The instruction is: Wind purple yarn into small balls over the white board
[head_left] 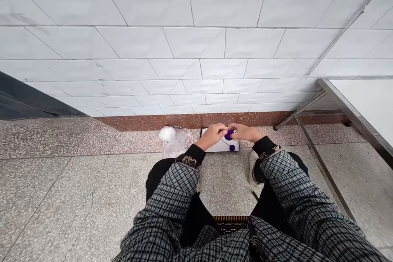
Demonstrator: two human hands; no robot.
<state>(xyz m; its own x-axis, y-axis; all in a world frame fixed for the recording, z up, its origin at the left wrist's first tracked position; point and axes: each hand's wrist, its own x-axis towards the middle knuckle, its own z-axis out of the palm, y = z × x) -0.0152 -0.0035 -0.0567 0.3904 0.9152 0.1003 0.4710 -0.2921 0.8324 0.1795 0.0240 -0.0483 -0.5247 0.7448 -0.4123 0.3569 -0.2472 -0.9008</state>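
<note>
My left hand (212, 135) and my right hand (244, 132) meet in front of me, fingers pinched together on a small purple bead-like piece (229, 134). A thin dark thread runs down from it to a second purple piece (232, 147) lying on a white board (219, 146) on the floor by the wall. Both arms wear checked sleeves with dark patterned cuffs.
A clear plastic bag with a white ball of thread (172, 137) lies left of the board. A metal table frame (325, 131) stands on the right. A white shoe (252, 166) rests on the speckled floor. The tiled wall (196, 49) rises close ahead.
</note>
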